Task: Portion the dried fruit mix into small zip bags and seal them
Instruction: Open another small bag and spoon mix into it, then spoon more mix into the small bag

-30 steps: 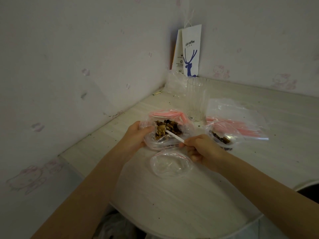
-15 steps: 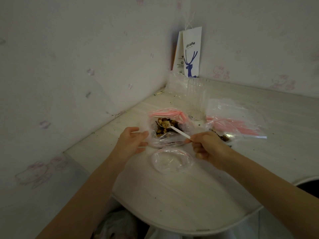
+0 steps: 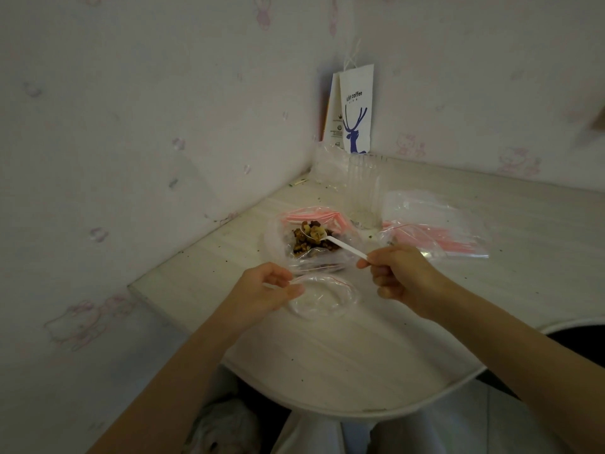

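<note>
Dried fruit mix [image 3: 312,231] on spoon [image 3: 343,245] in right hand [image 3: 402,276] grip; zip bag [image 3: 322,299] rim in left hand [image 3: 265,290] grip.

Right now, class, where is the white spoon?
Head view, centre: the right hand holds the white spoon, its bowl above the fruit bag.

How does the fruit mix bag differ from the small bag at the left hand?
The fruit bag is larger and holds dried mix; the small bag looks empty. The left hand pinches the small bag's rim; the fruit bag lies unheld under the spoon in the right hand. Both are clear, open, with red zip strips.
</note>
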